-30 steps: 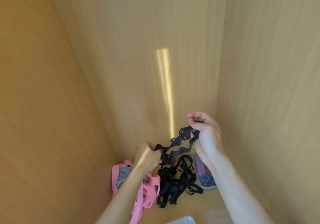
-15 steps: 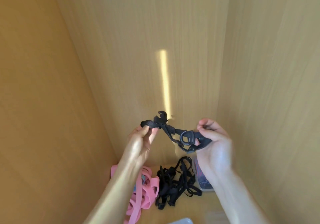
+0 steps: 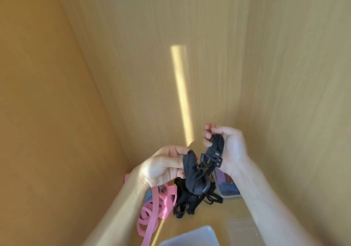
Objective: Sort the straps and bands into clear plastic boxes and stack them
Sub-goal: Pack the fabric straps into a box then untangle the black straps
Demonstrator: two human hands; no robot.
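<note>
both hands closer together than 0.5 s ago, strap now bunched instead of stretched. left hand (image 3: 163,166) pinches the folded end of the black strap (image 3: 197,171); right hand (image 3: 227,148) curls round its buckle end, held above the surface (image 3: 218,217). clear box (image 3: 191,237) at bottom edge, contents unclear; small box (image 3: 227,185) holds striped bands. pink bands (image 3: 157,205) and black pile (image 3: 187,201) lie loose.

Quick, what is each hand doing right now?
Left hand: pinches the bunched end of the black strap.
Right hand: holds the strap's buckle end, fingers curled round it.
</note>
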